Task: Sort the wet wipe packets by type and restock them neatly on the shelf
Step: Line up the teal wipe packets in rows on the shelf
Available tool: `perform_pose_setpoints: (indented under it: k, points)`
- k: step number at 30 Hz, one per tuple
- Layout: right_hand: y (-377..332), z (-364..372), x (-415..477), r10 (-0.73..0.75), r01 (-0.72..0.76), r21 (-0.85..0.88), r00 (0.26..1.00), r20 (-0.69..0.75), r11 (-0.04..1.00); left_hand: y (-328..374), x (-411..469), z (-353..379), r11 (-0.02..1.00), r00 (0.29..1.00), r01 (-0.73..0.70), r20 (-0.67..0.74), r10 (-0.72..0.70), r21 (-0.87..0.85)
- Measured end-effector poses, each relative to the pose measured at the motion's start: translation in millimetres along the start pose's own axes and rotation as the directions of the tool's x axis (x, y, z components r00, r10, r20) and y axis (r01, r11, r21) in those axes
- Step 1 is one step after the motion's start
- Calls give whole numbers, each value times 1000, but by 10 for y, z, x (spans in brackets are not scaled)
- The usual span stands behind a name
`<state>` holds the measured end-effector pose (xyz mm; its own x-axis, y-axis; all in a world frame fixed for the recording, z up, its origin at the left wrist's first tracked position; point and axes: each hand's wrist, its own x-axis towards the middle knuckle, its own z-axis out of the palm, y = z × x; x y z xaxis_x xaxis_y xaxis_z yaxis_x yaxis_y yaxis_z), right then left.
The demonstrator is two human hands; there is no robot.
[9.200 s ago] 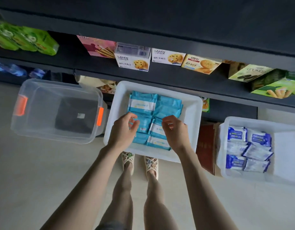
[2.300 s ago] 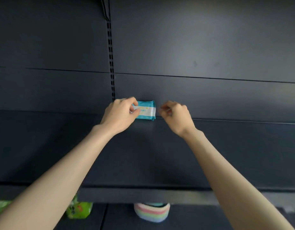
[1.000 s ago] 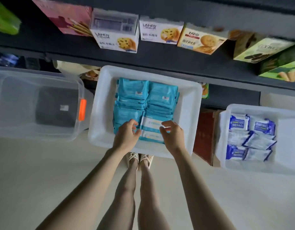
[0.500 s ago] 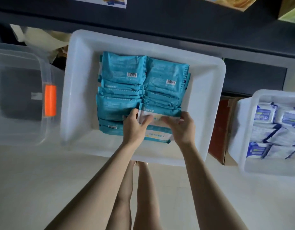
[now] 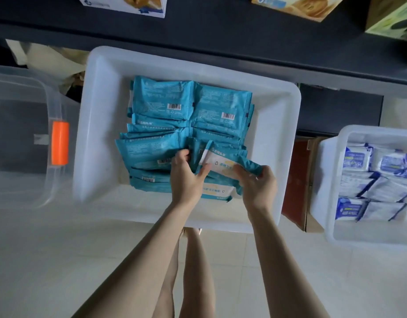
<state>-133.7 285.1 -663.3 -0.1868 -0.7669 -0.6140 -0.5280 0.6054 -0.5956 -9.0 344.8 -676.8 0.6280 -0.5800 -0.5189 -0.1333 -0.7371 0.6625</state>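
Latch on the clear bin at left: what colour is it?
The latch is solid orange, best seen in the head view on the clear bin's side.

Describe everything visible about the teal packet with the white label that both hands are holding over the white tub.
The teal soft-plastic wet wipe packet is flat and rectangular, with crimped ends and a white front label bearing yellow print too small to read. It sits face up and tilted, held just above the pile of teal packets inside the white plastic tub. The left hand pinches its left end, and the right hand grips its right end.
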Motion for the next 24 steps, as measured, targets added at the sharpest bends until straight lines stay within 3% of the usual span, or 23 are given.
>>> perform_pose_setpoints:
  k: [3,7,12,19,24]
  points:
    - [16,-11,9,30,-35,109,998,48,993,26,52,-8,999,997,29,74,-30,15]
    - [-11,-110,-34,36,-59,287,996,87,956,91,25,-90,990,969,87,239,-59,-107]
    - [-166,-273,-258,16,-85,428,987,162,900,348,-194,-380,949,964,119,264,-40,-291]
    - [-920,-496,-1088,-112,-106,649,952,286,753,797,-749,-1446,733,969,217,234,-81,-645]
    - [-1753,-489,-1878,-201,-108,668,908,368,736,1158,-1152,-2570,519,963,264,251,-96,-813]
